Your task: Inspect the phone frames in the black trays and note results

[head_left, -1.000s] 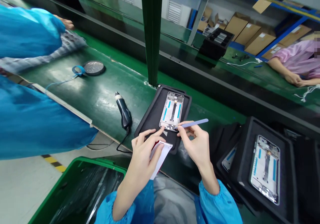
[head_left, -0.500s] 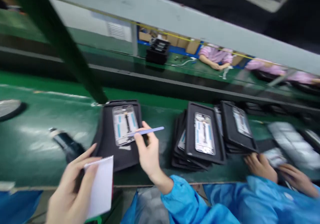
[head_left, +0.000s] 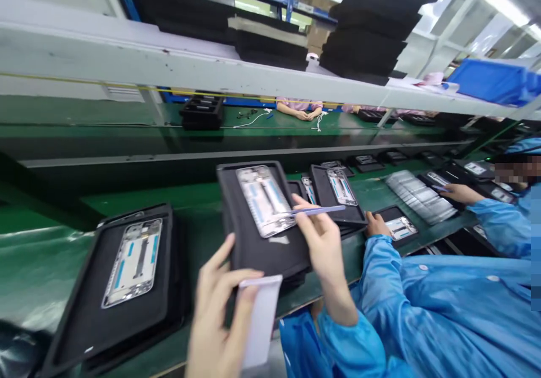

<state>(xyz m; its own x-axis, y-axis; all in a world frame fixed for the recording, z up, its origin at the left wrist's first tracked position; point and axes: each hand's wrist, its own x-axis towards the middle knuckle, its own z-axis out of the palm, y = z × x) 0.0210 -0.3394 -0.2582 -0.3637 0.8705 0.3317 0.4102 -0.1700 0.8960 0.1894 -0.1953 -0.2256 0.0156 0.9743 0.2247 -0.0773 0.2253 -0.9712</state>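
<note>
My left hand (head_left: 217,316) pinches a white paper pad (head_left: 260,324) low in the view. My right hand (head_left: 323,248) holds a thin blue tweezers-like tool (head_left: 321,210) between thumb and forefinger. The same hand also rests on the right edge of a black foam tray (head_left: 253,248), which sits tilted over a stack of trays. A silver phone frame (head_left: 264,198) with blue strips lies in that tray. To the left, a second black tray (head_left: 84,310) carrying another phone frame (head_left: 133,261) lies on the green conveyor belt (head_left: 38,265).
A co-worker in a blue coat (head_left: 443,293) sits close on my right, one hand (head_left: 376,224) at a small tray. More trays (head_left: 338,189) and silver parts (head_left: 416,195) cover the belt there. A grey shelf beam (head_left: 169,68) runs overhead. People in pink work across the line.
The view has swung right. The tray I worked on now lies at the left. My right hand has moved with the tool to a tray on the stack, and my left hand has pulled back with the pad.
</note>
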